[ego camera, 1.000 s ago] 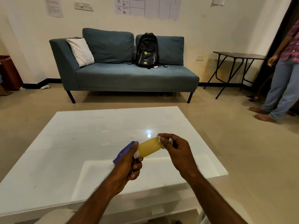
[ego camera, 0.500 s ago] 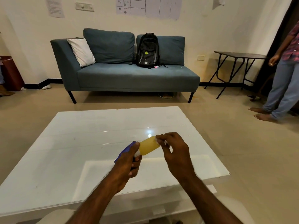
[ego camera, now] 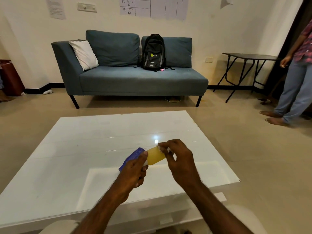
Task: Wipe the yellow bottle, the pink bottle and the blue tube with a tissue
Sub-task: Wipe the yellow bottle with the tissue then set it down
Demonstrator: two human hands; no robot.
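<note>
Yellow bottle (ego camera: 155,157) horizontal: left hand (ego camera: 133,173) grips cap end, right hand (ego camera: 180,159) pinches base

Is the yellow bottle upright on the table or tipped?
Lifted and tipped: the translucent yellow plastic bottle lies sideways above the white glossy table, left hand gripping one end, right hand pinching white tissue at the other.

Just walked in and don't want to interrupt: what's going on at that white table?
A person holds the yellow bottle above the white table: the left hand grips its capped end, the right hand pinches a white tissue against the other end. The blue tube shows just behind the left hand; whether it lies on the table is unclear. No pink bottle is in view.
</note>
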